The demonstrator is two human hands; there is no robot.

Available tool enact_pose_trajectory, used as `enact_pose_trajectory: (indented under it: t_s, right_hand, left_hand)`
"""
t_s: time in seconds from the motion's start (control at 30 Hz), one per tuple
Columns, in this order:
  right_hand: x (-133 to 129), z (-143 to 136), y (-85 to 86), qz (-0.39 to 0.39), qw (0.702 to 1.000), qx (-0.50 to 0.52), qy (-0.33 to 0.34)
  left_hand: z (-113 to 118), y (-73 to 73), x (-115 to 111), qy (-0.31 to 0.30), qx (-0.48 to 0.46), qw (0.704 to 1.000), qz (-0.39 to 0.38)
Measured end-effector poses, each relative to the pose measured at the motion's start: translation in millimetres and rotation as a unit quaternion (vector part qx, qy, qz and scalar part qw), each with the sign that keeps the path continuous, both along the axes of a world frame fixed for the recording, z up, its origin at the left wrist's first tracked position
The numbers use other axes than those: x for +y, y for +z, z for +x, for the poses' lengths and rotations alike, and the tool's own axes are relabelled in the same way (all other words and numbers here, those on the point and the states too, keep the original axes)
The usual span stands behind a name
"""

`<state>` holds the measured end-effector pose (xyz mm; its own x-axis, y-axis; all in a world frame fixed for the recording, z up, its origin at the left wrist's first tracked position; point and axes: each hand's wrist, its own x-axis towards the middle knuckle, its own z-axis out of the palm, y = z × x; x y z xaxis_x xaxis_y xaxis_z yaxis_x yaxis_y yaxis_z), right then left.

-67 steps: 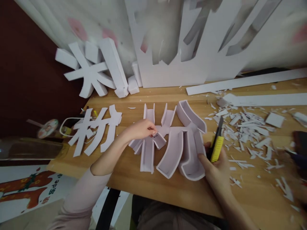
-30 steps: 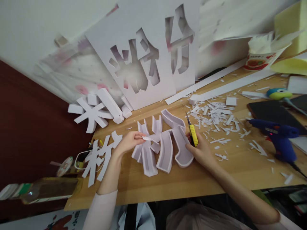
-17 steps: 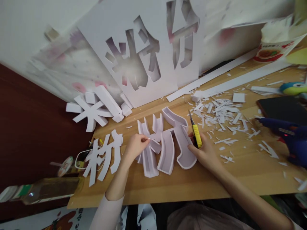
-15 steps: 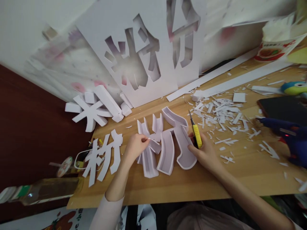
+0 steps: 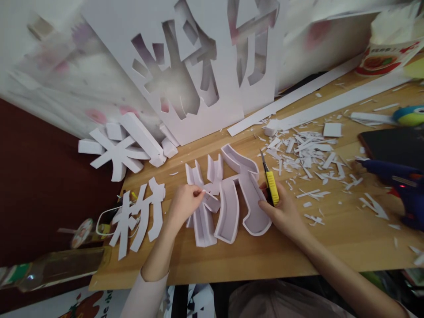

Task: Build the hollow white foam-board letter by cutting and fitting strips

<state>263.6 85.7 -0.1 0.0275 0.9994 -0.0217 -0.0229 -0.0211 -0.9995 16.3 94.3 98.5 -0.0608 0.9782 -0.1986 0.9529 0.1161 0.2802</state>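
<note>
A white, walled foam character (image 5: pixel 227 212) lies on the wooden table (image 5: pixel 265 260) between my hands. My left hand (image 5: pixel 187 203) is closed in a pinch on a small white strip (image 5: pixel 208 195) at the inner edge of the character's left part. My right hand (image 5: pixel 281 210) has a yellow utility knife (image 5: pixel 272 187) held against it, blade out and pointing away from me, while its thumb and fingers grip the character's right wall. Flat white cut-out pieces (image 5: pixel 124 221) are left of my left hand.
White scraps (image 5: pixel 308 150) are scattered behind and right of the knife. A blue glue gun (image 5: pixel 397 176) lies at the right. Behind stands a white board (image 5: pixel 212 123) with cut-out openings. Foam shapes (image 5: pixel 121 152) are at the back left, with a bottle (image 5: pixel 62 265) at the front left.
The camera view has shifted slightly, moving the back-left objects leftward in the picture. Both hands keep nearly the same position and grip.
</note>
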Motion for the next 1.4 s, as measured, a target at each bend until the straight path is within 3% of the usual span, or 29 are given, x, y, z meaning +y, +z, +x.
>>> enact_pose_trajectory:
  t_s: [0.37,0.63,0.83,1.07,1.4]
  right_hand:
    - [-3,-1,0.3,0.019,0.999,-0.03,-0.006]
    - [-5,-2,3.3,0.033,0.998,-0.043,-0.008]
    - [-5,-2,4.6,0.032,0.998,-0.045,-0.013]
    - [-3,-1,-0.7,0.037,0.999,-0.036,-0.013]
    - [-1,-1,-3.9,0.039,0.999,-0.031,-0.006]
  left_hand:
    - [-4,-0.5,5,-0.011,0.003,1.0,-0.021]
    - [2,4.2,6,-0.061,0.084,0.994,-0.034]
    - [5,-0.9,13,-0.103,0.102,0.988,-0.051]
    - [-6,-5.8,18,-0.135,0.061,0.986,-0.08]
    - [-14,0.0,11,-0.125,-0.016,0.985,-0.118]
